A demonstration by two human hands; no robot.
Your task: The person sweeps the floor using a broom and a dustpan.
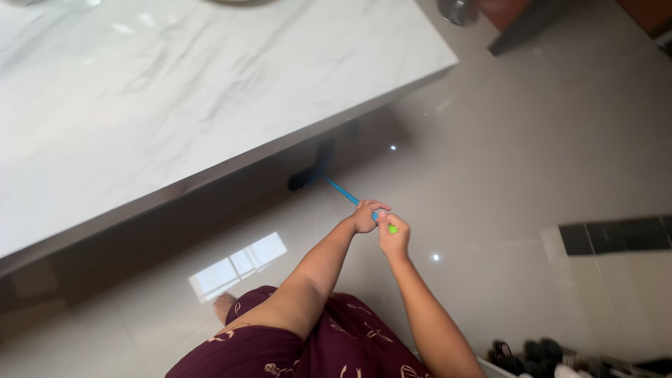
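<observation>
Both my hands grip a thin blue mop handle (343, 191) with a green end cap. My left hand (365, 215) holds it lower down the shaft, and my right hand (393, 236) holds it just below the green tip. The handle slants down and to the left to a dark mop head (308, 175) resting on the glossy light floor (504, 175), right beside the edge of a white marble table (175, 98). The mop head partly sits in the table's shadow.
The marble table fills the upper left. A dark furniture leg (521, 31) stands at the top right. A dark tile strip (616, 234) runs along the right. Several dark objects (532, 353) lie at the bottom right. My maroon patterned skirt (308, 350) fills the bottom centre.
</observation>
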